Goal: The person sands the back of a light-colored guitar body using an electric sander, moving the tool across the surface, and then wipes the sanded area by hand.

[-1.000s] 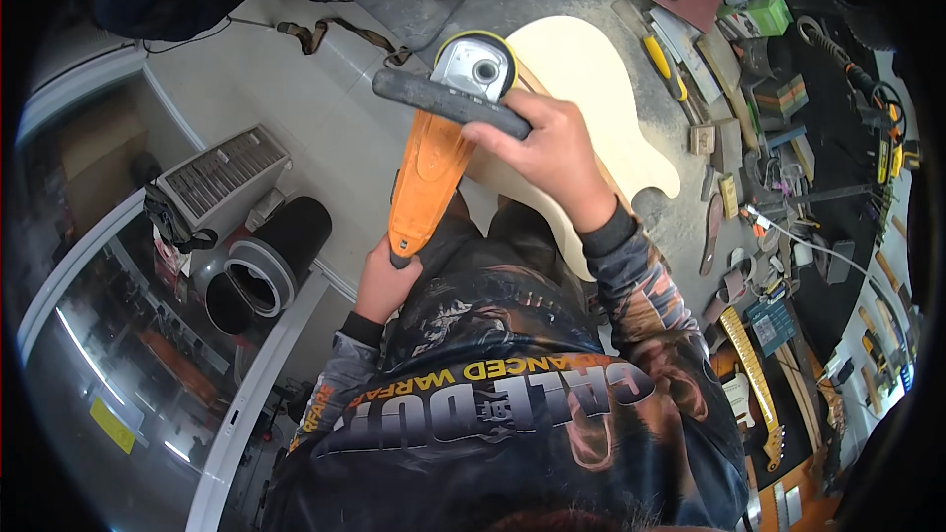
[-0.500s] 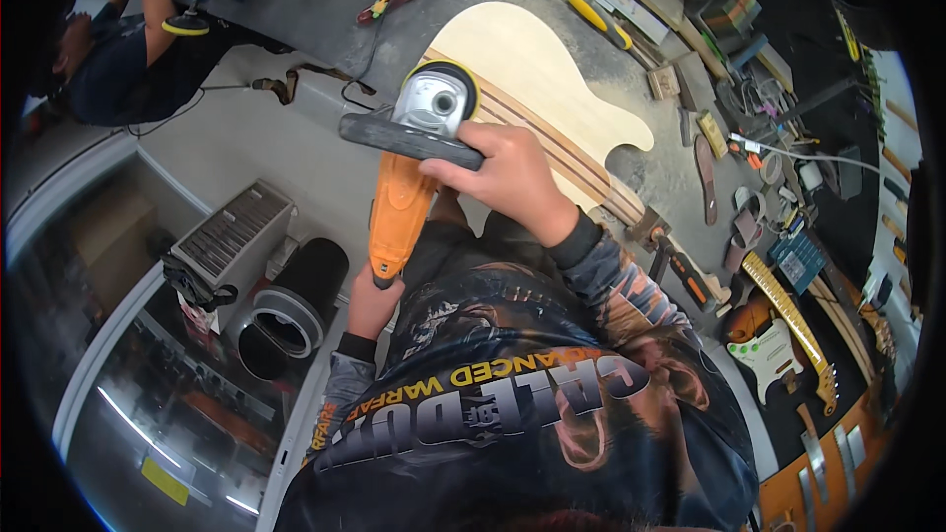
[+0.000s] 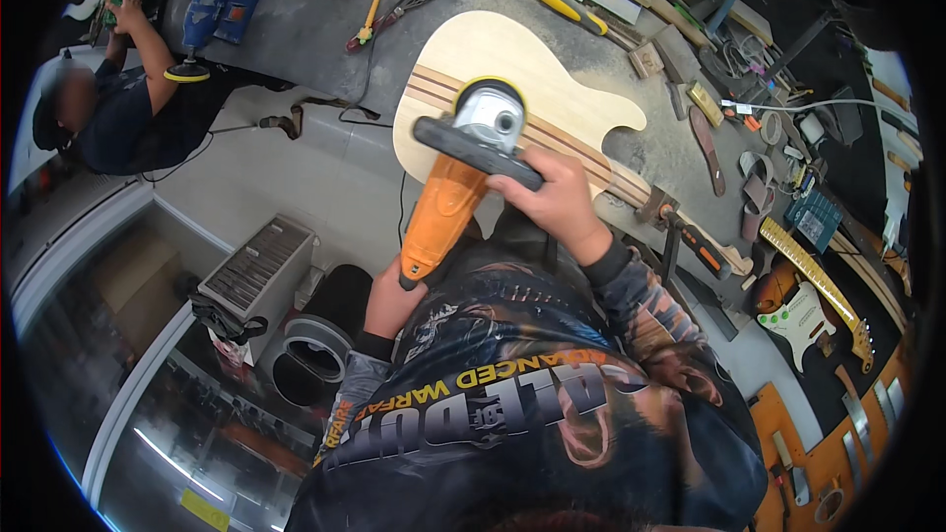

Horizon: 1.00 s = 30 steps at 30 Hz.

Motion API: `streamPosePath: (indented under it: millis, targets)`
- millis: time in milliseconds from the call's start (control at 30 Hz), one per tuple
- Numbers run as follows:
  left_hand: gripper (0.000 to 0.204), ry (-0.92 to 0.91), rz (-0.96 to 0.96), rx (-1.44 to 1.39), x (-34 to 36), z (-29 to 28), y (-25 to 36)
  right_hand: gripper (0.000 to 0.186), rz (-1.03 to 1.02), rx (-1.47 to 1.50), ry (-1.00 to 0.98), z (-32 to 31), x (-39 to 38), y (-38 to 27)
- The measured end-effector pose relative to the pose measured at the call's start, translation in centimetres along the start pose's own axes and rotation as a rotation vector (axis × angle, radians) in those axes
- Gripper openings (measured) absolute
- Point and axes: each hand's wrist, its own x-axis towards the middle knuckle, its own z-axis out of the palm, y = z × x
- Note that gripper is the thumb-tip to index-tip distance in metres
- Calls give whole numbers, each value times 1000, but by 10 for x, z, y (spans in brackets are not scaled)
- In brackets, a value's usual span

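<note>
Sander (image 3: 459,182) shifted right, between hands (image 3: 564,199), over guitar body (image 3: 537,77)

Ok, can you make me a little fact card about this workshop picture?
Left hand: holds the rear of an orange-and-silver power tool
Right hand: holds that tool's black bar handle
Beneath the tool's silver head: pale wooden guitar body with brown stripes; can't tell if they touch
Right of the body: clamp with an orange-and-black handle
Upper left: another person in dark clothes
</note>
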Motion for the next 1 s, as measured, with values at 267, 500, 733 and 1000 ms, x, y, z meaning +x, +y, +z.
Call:
streamPosePath:
  millis: [267,500,733,1000]
  targets:
    - [30,146,-290,-130,-15,-21,-31,57,-112,-56,-49,76,47,-19]
    - [41,80,-52,108,-1,-24,-15,45,-31,-15,84,38,-3,-6]
    - [57,-259,192,213,41,-13,18,41,227,-70,415,-17,-114,25]
    - [53,-205,250,182,30,-17,6,37,143,-195,391,2,-102,29]
